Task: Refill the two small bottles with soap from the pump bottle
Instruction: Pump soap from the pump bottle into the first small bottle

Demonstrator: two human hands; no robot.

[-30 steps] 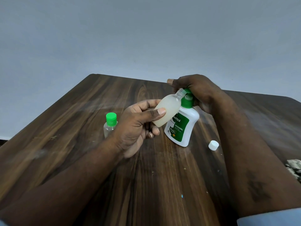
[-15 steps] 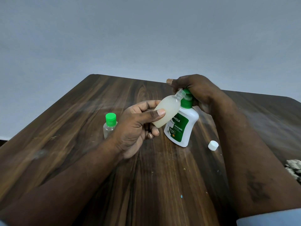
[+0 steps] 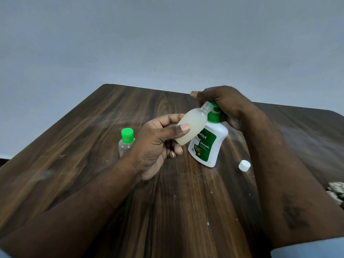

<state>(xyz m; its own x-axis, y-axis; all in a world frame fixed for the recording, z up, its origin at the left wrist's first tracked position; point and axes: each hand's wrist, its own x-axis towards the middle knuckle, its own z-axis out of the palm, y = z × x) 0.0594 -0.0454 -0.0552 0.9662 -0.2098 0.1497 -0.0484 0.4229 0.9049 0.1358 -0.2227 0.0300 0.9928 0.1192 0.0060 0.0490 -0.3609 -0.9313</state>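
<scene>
1. The left hand [image 3: 158, 144] grips an uncapped small bottle [image 3: 191, 125], with the thumb across its front and the fingers curled behind it.
2. The small bottle is held above the surface [image 3: 83, 155], tilted so that its open neck points up and to the right. It holds cloudy pale liquid up to about the shoulder.
3. Its neck meets the green spout of the pump bottle [image 3: 208, 146], just under the right hand [image 3: 227, 105].
4. The right hand is clenched over the pump head, covering most of it. Its thumb points left, above the small bottle's neck.
5. The pump bottle is white with a green label. It leans to the right, its base on the surface, directly behind and touching the small bottle.
6. A second small bottle [image 3: 126, 144], clear with a green cap on, stands upright just left of the left wrist and is partly hidden by it.
7. A white cap [image 3: 244, 165] lies on the surface right of the pump bottle, beside the right forearm.
</scene>
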